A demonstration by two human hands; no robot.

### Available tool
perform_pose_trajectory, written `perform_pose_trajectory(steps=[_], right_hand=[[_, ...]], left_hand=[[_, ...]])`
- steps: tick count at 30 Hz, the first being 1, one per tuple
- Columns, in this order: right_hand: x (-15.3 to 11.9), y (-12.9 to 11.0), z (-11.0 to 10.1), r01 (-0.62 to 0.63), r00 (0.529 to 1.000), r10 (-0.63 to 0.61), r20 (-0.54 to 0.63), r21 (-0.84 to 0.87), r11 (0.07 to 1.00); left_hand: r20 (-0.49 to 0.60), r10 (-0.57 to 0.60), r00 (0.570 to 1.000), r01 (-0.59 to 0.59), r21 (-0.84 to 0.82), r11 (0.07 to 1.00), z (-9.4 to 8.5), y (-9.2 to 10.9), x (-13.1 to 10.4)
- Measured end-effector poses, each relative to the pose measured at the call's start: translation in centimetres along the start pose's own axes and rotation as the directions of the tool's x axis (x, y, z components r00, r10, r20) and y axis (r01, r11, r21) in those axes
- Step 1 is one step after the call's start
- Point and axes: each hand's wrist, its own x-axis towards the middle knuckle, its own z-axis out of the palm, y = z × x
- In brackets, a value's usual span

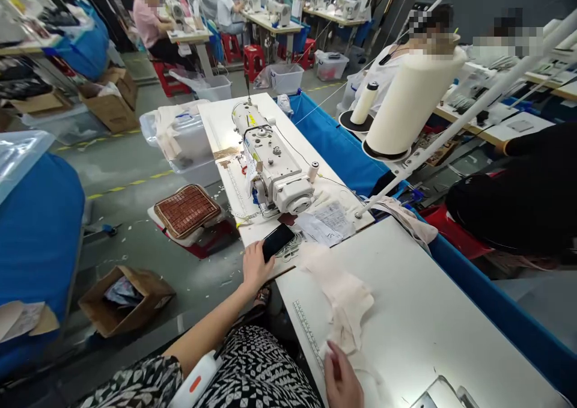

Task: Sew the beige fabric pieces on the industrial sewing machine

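Phone (277, 240) gripped by left hand (255, 267), right hand (341, 378) touching fabric (347, 309)

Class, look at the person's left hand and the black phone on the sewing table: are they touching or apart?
Touching. The head view shows the left hand at the table edge with its fingers laid against the near end of the black phone; no gap shows between them.

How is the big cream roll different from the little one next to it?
The big cream roll is much fatter and taller than the little roll. The big one widens toward the bottom like a cone; the little one is a slim tube with a dark band near its top. The big roll sits nearer the camera, the little one behind it to the left. Both are cream, stand tilted on dark round bases.
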Motion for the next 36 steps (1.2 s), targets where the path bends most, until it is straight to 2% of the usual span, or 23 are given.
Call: perform_pose_trajectory(steps=[3,5,7,9,12,17,22,27,31,34,36], right_hand=[[3.3,-5.3,2.3,0.168,0.980,-0.170,0.101,0.022,0.985],[4.5,-7.8,3.2,0.226,0.967,-0.224,0.122,-0.001,0.974],[4.6,-9.1,3.7,0.250,0.961,-0.245,0.131,-0.026,0.968],[4.0,-9.1,4.0,0.241,0.959,-0.231,0.161,-0.045,0.969],[2.8,-8.1,4.3,0.163,0.970,-0.143,0.196,-0.091,0.982],[1.5,-6.3,5.6,0.016,0.990,0.009,0.137,-0.178,0.984],[2.0,-5.7,6.7,0.034,0.990,-0.014,0.139,-0.143,0.989],[4.2,-7.9,7.8,0.060,0.963,-0.063,0.260,0.018,0.998],[6.6,-10.5,10.6,0.139,0.929,-0.170,0.330,0.115,0.984],[8.2,-11.7,13.1,0.166,0.922,-0.194,0.334,0.111,0.980],[9.1,-12.0,14.4,0.178,0.925,-0.195,0.326,0.079,0.981]], left_hand=[[-0.067,0.136,0.988,-0.120,0.196,0.973,0.7,-1.6,2.7],[-0.024,0.213,0.977,-0.198,0.276,0.940,1.7,-1.7,4.0],[0.031,0.267,0.963,-0.263,0.310,0.913,2.5,-1.3,4.8],[0.074,0.306,0.949,-0.312,0.333,0.890,2.9,-0.8,5.4],[0.102,0.342,0.934,-0.355,0.362,0.862,2.9,-0.6,6.0],[0.147,0.375,0.915,-0.402,0.380,0.833,2.5,-0.6,6.5],[0.168,0.346,0.923,-0.385,0.381,0.841,2.3,-0.2,6.5],[0.100,0.333,0.938,-0.347,0.318,0.882,0.8,-1.8,5.5],[0.050,0.225,0.973,-0.229,0.316,0.921,-1.5,-4.3,3.9],[0.085,0.127,0.988,-0.147,0.303,0.942,-2.8,-5.9,2.6],[0.132,0.063,0.989,-0.093,0.228,0.969,-3.2,-6.7,2.1]])
